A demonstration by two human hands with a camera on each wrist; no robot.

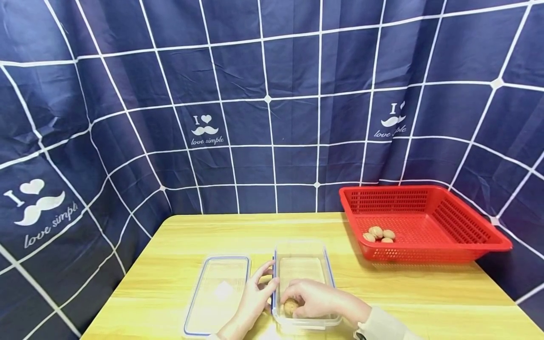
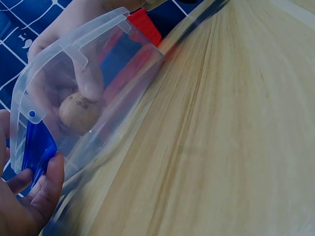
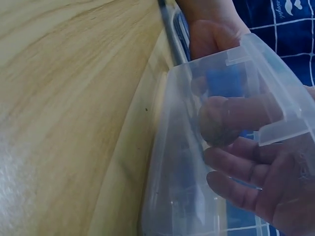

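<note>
A clear plastic food container (image 1: pixel 303 278) with blue side latches stands on the table in front of me. My right hand (image 1: pixel 312 298) reaches down inside it. Its thumb and fingers hold a walnut (image 1: pixel 291 307) low in the container's near part. Through the clear wall in the left wrist view, the tan, dark-flecked walnut (image 2: pixel 78 114) shows against the thumb. My left hand (image 1: pixel 255 295) is at the container's left side. In the left wrist view its fingers grip the blue latch (image 2: pixel 38 150) hanging there.
A clear lid (image 1: pixel 218 293) with a blue seal lies flat to the left of the container. At the back right stands a red plastic basket (image 1: pixel 425 250) with several walnuts (image 1: pixel 376 232) in its near left corner. A dark blue checked curtain (image 1: pixel 293 118) hangs behind the wooden table (image 1: pixel 255 226).
</note>
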